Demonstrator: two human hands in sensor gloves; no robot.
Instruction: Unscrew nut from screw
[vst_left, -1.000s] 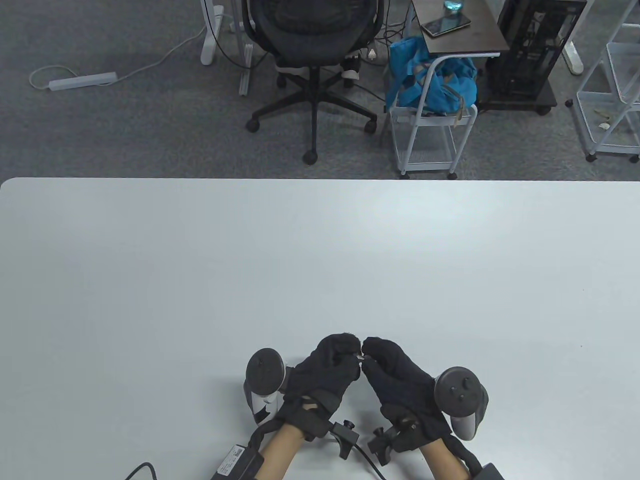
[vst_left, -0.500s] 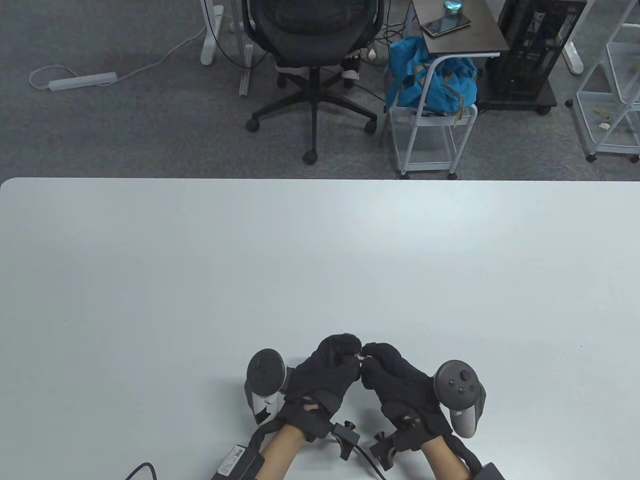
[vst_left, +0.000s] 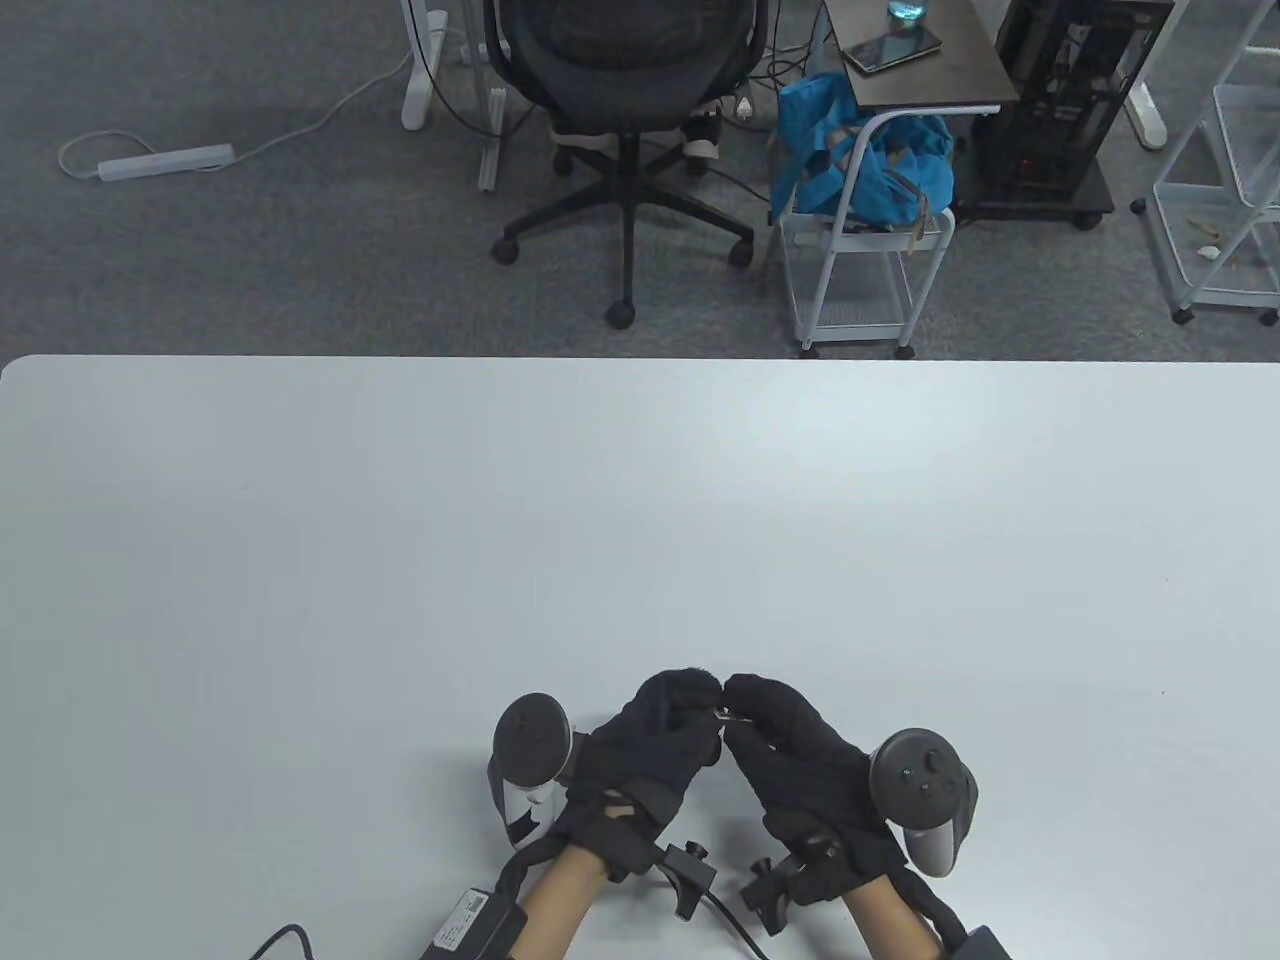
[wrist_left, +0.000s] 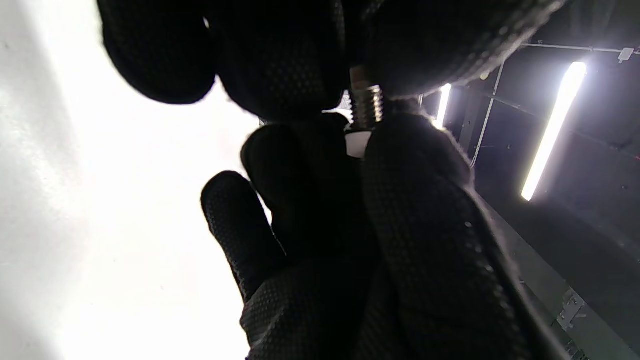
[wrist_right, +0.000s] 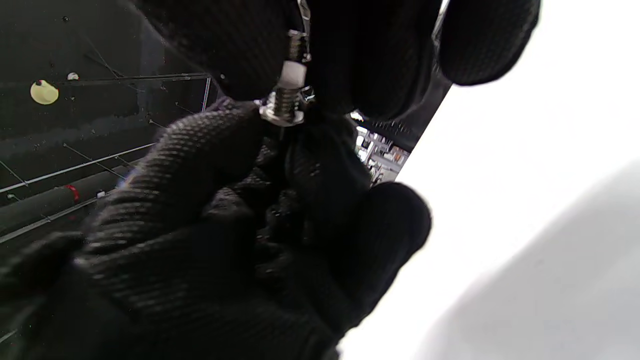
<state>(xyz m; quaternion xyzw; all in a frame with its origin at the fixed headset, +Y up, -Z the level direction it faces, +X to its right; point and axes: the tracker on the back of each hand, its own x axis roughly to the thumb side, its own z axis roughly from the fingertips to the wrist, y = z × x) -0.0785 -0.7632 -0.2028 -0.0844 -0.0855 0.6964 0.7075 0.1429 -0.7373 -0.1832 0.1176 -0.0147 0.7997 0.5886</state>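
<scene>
Small, rigid, light silver threaded steel screw (wrist_left: 367, 102) with slippery metal nut (wrist_right: 283, 114) is pinched between left hand (vst_left: 650, 745) grip and right hand (vst_left: 800, 760) grip; best held by nut flats and screw end.

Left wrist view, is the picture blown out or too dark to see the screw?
Left wrist view: table overexposed to white, gloved fingers nearly silhouetted, yet the screw threads show sharp. Right wrist view: white glare at right; screw visible, slightly soft.
</scene>
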